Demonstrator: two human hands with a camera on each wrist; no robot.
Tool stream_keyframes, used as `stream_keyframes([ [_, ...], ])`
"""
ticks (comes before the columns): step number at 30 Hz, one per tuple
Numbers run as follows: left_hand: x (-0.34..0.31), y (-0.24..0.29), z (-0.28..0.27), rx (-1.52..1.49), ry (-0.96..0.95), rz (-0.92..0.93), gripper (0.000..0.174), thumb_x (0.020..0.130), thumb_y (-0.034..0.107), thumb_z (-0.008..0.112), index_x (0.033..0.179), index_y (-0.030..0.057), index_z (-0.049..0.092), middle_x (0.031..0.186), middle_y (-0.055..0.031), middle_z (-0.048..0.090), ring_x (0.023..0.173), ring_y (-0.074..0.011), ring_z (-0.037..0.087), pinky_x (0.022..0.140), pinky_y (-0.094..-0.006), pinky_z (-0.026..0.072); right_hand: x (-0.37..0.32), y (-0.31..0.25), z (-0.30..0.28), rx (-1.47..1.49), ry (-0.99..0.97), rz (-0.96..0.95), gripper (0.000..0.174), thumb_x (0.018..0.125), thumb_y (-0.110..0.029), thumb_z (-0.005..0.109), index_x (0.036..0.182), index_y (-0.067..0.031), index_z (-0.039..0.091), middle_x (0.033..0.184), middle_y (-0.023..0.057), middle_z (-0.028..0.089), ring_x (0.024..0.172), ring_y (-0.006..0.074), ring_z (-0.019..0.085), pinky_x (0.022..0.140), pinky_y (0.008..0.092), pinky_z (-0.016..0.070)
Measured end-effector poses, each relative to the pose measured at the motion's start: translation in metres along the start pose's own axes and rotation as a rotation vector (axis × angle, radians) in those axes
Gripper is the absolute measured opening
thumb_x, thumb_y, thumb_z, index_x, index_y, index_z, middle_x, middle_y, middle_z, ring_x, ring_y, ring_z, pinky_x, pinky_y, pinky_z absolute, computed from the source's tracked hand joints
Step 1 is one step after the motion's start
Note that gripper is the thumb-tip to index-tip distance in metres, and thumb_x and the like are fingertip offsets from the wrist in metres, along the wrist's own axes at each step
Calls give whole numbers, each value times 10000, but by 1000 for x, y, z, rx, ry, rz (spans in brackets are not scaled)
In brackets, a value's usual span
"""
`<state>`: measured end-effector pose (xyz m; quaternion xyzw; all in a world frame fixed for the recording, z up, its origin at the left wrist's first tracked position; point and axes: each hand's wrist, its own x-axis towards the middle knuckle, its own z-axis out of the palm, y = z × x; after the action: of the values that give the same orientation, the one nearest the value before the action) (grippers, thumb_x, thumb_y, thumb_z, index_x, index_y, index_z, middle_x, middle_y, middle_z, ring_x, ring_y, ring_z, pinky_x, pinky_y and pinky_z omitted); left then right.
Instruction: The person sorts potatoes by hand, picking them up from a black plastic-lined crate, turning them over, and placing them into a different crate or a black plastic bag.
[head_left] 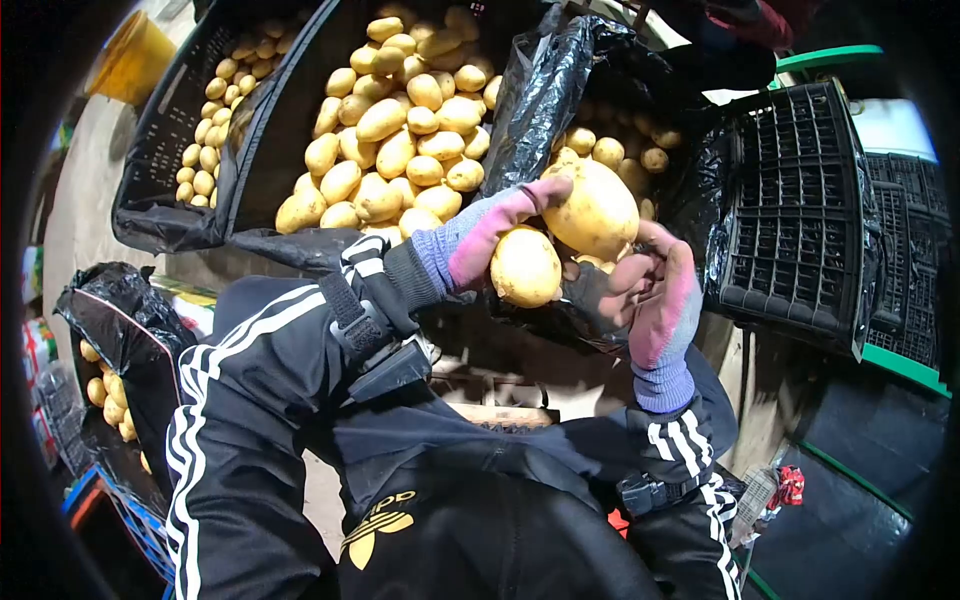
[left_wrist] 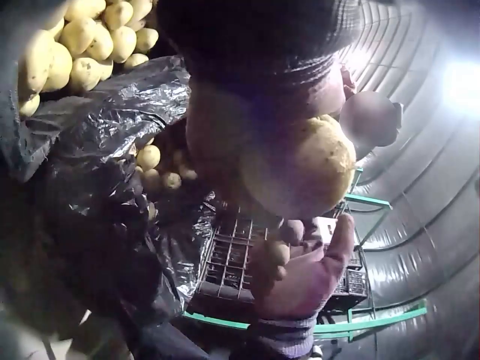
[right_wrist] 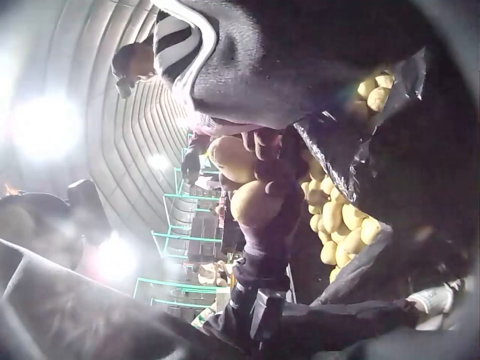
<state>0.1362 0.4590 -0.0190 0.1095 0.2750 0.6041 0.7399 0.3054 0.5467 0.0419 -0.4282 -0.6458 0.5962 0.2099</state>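
Observation:
My left hand, in a pink and grey-purple glove, grips a large yellow potato, its fingertips on the upper left side. A smaller round potato sits against the near side of the same hand. In the left wrist view the large potato shows beyond the darkened hand. My right hand, in a matching glove, is just right of the large potato, fingers loosely bent and palm turned toward it. From the left wrist view, the right palm faces up below the potato, thumb raised close to it.
A black crate of large potatoes stands ahead, with a crate of smaller ones to its left. Beneath my hands is a crate lined with black plastic, partly filled with potatoes. Empty black crates stand on the right; a yellow bucket is far left.

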Motion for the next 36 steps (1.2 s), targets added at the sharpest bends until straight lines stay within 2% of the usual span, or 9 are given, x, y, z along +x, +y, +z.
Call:
stream_keyframes([
  [5, 2, -5, 0, -101, -78, -36, 575, 911, 497, 421, 1275, 52, 409, 1019, -187, 597, 742, -286, 647, 650, -419, 561, 3, 1, 13, -188, 14, -437, 545, 829, -181, 630, 1291, 28, 431, 1125, 98, 567, 915, 97, 543, 751, 208, 453],
  [8, -4, -5, 12, 108, 80, 1, 574, 913, 502, 403, 1316, 95, 368, 1029, -182, 596, 754, -295, 650, 650, -440, 562, 21, 17, 8, -320, -38, -667, 504, 857, -221, 600, 1271, 31, 461, 1288, 140, 484, 1074, 156, 519, 899, 274, 423],
  [12, -6, -11, 7, -133, 85, -5, 510, 918, 393, 418, 1337, 110, 349, 1093, -173, 578, 829, -291, 646, 683, -460, 559, 27, 21, 17, 247, -50, -416, 351, 894, -122, 539, 1182, 78, 525, 1227, 178, 539, 1152, 230, 506, 1002, 349, 372],
  [17, 6, -18, -8, 240, 116, 269, 464, 904, 337, 477, 1245, 24, 437, 1081, -131, 590, 866, -214, 632, 749, -332, 540, 35, 16, 1, 155, -115, -194, 338, 896, -134, 530, 1172, 61, 512, 1180, 130, 549, 1055, 183, 540, 973, 336, 394],
  [20, 11, -12, -6, 440, 247, 230, 458, 807, 265, 664, 1147, 10, 492, 1029, -83, 586, 876, -135, 585, 757, -261, 484, 30, 15, 6, 158, -252, 32, 369, 963, -257, 439, 1211, 11, 491, 1113, 59, 552, 891, 94, 554, 711, 233, 487],
  [29, 7, -15, 14, 652, 209, 367, 625, 688, 231, 785, 1193, 36, 472, 1060, -62, 594, 956, -136, 577, 853, -285, 464, 30, 105, 18, 353, 38, -126, 627, 932, -533, 347, 1257, -4, 436, 1180, 136, 552, 997, 259, 587, 871, 364, 486],
  [32, 2, -9, 9, 594, 205, 328, 601, 725, 221, 746, 1224, 56, 454, 1012, -46, 614, 889, -129, 603, 793, -270, 490, 29, 82, 36, 607, 97, -68, 436, 975, -346, 387, 1124, 29, 551, 1065, 108, 607, 922, 190, 597, 828, 323, 476],
  [35, 5, 4, -25, 245, 214, 312, 518, 776, 173, 652, 1236, 58, 444, 1056, -66, 598, 930, -150, 600, 759, -289, 516, 28, 44, 36, -140, 28, -187, 347, 975, -289, 387, 1127, -26, 555, 702, 31, 579, 521, 76, 532, 454, 188, 407],
  [36, 9, 7, -42, 153, 227, 322, 491, 792, 157, 621, 1239, 58, 443, 1078, -76, 590, 953, -160, 598, 754, -300, 525, 26, 32, 40, 104, -32, -69, 334, 972, -283, 396, 1131, -36, 554, 657, 18, 557, 475, 53, 500, 409, 168, 368],
])
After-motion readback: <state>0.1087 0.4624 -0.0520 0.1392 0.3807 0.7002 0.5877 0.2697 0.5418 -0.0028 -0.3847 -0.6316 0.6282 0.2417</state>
